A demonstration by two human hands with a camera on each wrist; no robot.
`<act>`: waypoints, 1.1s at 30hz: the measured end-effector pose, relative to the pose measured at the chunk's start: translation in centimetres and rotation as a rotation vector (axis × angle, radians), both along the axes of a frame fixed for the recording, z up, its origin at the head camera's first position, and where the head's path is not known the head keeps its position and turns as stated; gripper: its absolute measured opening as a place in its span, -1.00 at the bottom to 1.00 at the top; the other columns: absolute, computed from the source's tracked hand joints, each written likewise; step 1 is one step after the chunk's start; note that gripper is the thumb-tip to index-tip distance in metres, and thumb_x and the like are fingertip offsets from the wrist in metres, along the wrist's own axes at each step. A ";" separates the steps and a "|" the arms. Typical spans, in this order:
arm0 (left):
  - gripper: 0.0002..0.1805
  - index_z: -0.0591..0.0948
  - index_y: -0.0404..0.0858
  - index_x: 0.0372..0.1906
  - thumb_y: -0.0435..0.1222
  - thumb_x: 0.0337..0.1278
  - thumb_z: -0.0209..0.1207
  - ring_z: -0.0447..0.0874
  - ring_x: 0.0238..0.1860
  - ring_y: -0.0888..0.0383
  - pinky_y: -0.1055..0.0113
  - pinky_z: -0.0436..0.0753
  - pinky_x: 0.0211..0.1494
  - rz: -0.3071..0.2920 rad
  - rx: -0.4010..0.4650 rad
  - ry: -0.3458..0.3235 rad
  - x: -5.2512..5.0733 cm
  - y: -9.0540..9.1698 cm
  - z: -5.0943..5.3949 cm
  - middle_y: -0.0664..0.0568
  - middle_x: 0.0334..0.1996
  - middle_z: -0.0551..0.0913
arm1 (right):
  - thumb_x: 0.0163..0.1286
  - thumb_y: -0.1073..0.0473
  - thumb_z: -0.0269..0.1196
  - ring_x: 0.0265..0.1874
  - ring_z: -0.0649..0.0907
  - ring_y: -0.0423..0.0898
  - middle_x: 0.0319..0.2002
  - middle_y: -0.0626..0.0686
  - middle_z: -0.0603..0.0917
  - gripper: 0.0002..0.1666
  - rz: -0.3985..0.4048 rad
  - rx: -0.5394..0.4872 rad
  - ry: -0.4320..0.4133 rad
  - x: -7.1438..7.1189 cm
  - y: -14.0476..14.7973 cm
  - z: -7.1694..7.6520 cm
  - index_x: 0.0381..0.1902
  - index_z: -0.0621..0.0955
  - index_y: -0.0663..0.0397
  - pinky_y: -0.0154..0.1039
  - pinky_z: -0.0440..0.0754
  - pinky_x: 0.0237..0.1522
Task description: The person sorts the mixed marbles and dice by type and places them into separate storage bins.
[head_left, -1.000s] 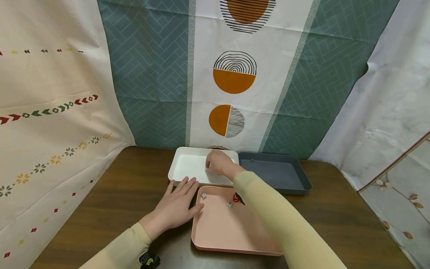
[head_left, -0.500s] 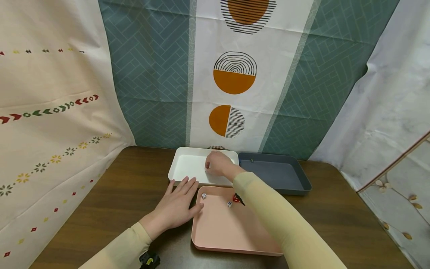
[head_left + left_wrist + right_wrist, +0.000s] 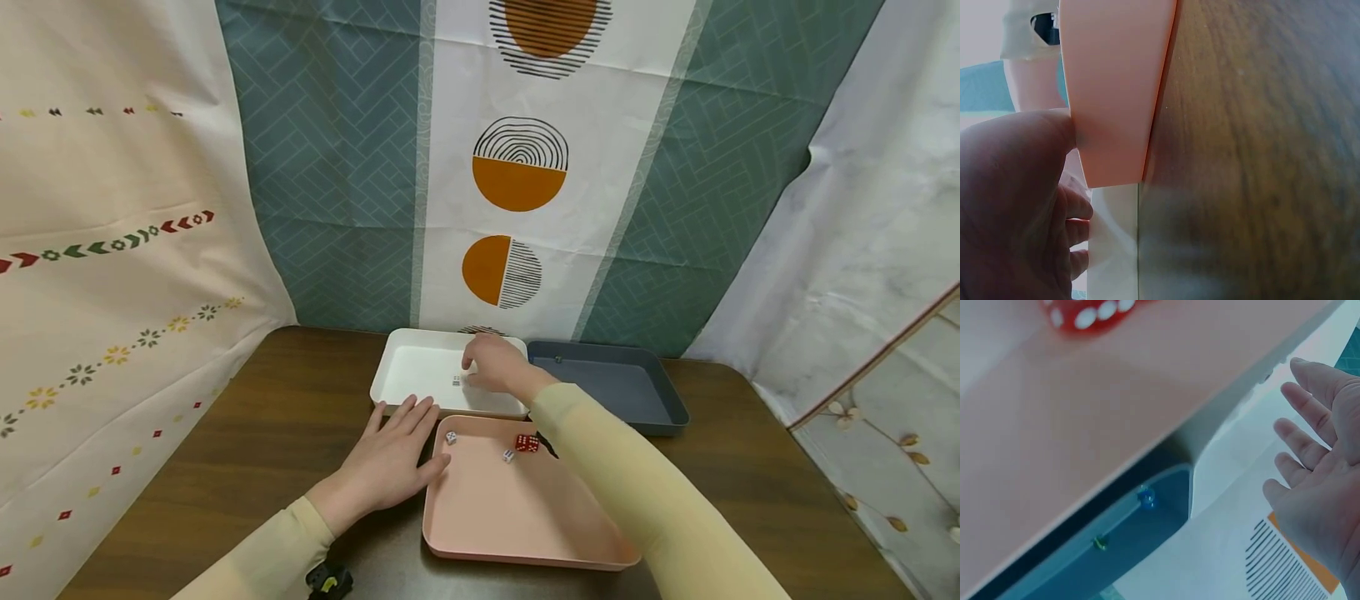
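My right hand (image 3: pixel 498 364) is over the white tray (image 3: pixel 397 364), just right of what look like small white dice (image 3: pixel 456 380) with dark marks. In the right wrist view its fingers (image 3: pixel 1300 440) are spread, holding nothing. My left hand (image 3: pixel 386 462) lies flat, its fingertips at the white tray's near edge and its thumb on the rim of the pink tray (image 3: pixel 525 521). Inside the pink tray are a white die (image 3: pixel 451 437) near the left corner, another white die (image 3: pixel 508 456), and red dice (image 3: pixel 527 443) close together, near my right forearm.
To the right of the white tray stands a dark grey-blue tray (image 3: pixel 626 387). It holds a blue marble (image 3: pixel 1146 498) and a green marble (image 3: pixel 1100 542). A patterned cloth (image 3: pixel 337 167) hangs behind the wooden table (image 3: pixel 247 442).
My right fingers have parted and drawn slightly right, away from the white dice, which now show in the white tray. My left hand stays in place.
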State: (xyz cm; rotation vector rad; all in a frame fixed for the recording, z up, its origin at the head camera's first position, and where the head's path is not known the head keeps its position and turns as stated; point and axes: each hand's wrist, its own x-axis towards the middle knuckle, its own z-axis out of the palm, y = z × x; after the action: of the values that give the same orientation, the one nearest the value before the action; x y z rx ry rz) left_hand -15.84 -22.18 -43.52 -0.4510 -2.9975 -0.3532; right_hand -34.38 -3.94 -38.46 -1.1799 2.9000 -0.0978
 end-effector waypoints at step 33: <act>-0.11 0.33 -0.33 0.71 0.20 0.65 0.11 0.07 0.75 -0.23 -0.46 -0.03 0.68 -0.012 0.003 0.006 -0.4 -0.1 -0.2 -0.19 0.73 0.24 | 0.62 0.02 0.41 0.67 0.30 0.26 0.55 0.22 0.53 -0.48 0.086 -0.063 0.047 3.8 6.2 2.3 0.39 0.72 0.15 0.17 0.20 0.68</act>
State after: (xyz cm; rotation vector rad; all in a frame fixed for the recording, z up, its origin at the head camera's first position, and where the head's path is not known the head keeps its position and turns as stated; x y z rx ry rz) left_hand -16.20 -22.28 -43.77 -0.4692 -2.9895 -0.3571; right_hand -30.56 2.31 -36.16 -1.3331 2.9006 -0.1636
